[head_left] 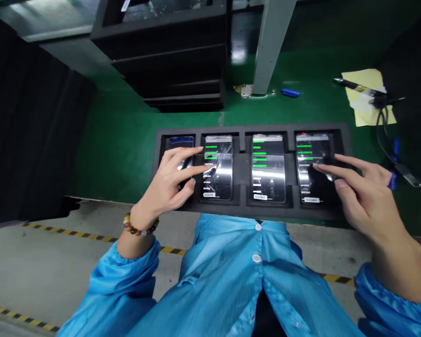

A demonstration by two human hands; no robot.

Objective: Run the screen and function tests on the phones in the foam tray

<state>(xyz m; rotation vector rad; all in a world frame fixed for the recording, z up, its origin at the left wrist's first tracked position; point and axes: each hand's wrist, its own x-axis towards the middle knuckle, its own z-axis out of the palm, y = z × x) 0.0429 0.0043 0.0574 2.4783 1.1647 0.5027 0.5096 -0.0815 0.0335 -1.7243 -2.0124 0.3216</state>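
Several phones lie face up in a black foam tray (243, 209), each in its own compartment. My left hand (173, 180) is over the dark leftmost phone (181, 140), fingers apart, its index finger pointing at the second phone (222, 180), whose screen shows green and white text. The third phone (268, 168) has similar text, with no hand on it. My right hand (365, 192) is at the rightmost phone (310, 180), a fingertip at its screen and the other fingers spread by its right edge. Neither hand holds anything.
Black foam trays (171, 61) are stacked behind on the green table (115, 135). A grey metal post (272, 42) stands at the back, beside a blue pen cap (290, 92). At the right lie yellow paper (363, 79), a pen (358, 86) and a cable (382, 135).
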